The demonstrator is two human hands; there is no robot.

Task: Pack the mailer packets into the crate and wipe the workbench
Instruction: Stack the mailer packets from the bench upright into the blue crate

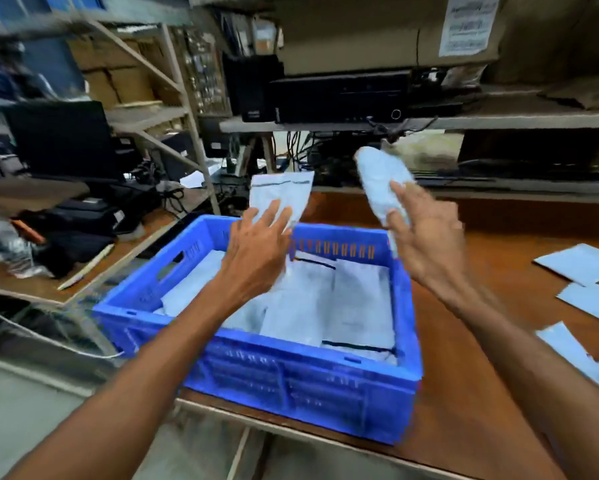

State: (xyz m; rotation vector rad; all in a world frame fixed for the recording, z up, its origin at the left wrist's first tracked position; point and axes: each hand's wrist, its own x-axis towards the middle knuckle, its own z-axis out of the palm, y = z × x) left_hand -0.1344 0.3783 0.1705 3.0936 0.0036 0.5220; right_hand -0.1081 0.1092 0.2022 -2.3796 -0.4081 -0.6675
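A blue plastic crate [291,379] sits on the brown workbench [464,393], near its front left edge, with several pale grey mailer packets [357,303] lying flat inside. Above the crate's far side, my left hand [256,247] holds one flat mailer packet [280,192] upright. My right hand [426,237] grips a second, curled packet [381,178] above the crate's far right corner. Several more loose packets [582,263] lie on the workbench at the right. The picture is motion-blurred.
A shelf [499,121] with black computer cases [339,97] and cardboard boxes runs behind the bench. A monitor [59,136], cables and black gear crowd a lower table at the left. The bench's front edge runs just below the crate.
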